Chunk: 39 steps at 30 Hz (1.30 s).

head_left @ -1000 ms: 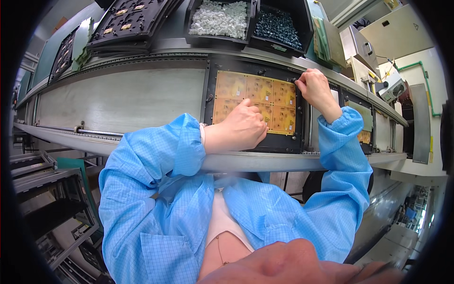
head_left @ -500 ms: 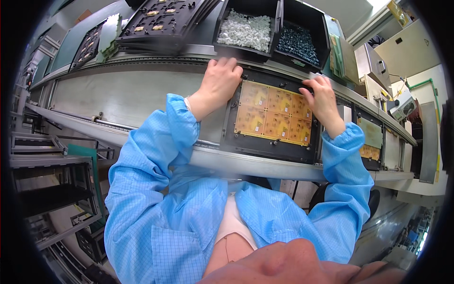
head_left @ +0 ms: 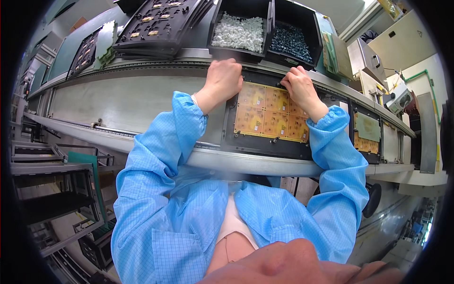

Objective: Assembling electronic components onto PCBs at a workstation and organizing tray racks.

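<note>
Panel (head_left: 265, 113) of orange rectangular circuit boards lies in a flat black frame (head_left: 265, 147); left hand (head_left: 222, 80), curled, and right hand (head_left: 302, 90), pinched, are at the frame's far edge, any grip hidden.

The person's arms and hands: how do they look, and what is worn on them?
The left hand and right hand wear no gloves. The left sleeve and right sleeve are loose and light blue, with a fine dark grid and gathered cuffs. A narrow pale band shows at the left cuff, too small to identify.
</note>
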Each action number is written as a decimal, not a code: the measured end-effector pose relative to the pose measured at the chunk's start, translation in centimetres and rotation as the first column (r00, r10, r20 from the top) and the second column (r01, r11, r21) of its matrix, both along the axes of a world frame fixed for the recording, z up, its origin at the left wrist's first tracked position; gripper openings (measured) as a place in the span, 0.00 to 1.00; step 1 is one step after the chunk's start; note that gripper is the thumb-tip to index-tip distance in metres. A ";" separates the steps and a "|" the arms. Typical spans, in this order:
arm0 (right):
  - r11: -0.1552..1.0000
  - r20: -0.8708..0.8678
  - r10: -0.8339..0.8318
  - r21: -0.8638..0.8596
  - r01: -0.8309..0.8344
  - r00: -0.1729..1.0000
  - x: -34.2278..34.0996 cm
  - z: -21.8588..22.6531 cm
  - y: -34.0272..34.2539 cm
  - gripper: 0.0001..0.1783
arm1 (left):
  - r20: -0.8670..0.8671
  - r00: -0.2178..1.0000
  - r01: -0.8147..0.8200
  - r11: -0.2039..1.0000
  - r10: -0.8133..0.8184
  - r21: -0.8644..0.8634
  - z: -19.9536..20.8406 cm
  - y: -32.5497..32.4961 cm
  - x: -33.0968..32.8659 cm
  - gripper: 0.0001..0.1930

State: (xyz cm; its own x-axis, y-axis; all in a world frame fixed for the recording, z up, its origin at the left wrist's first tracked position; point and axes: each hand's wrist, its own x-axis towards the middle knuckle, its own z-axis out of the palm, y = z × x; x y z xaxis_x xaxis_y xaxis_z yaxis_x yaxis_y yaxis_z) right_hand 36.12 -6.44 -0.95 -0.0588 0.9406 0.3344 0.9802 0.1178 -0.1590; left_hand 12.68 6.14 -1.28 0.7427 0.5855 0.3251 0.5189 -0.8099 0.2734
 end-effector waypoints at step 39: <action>0.828 -0.322 -0.560 -0.252 0.501 0.764 5.9 -1.2 -12.4 0.24 | 0.098 0.734 0.647 0.736 -0.672 0.199 -0.6 -0.8 -1.8 0.09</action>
State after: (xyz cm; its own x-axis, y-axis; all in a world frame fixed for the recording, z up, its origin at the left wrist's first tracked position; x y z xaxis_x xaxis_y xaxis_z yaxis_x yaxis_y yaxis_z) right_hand 42.06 -18.83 -2.14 0.5624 0.8223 0.0873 0.7426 -0.4558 -0.4907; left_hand 10.91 5.37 -1.91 0.8572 -0.0947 0.5062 -0.1991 -0.9675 0.1562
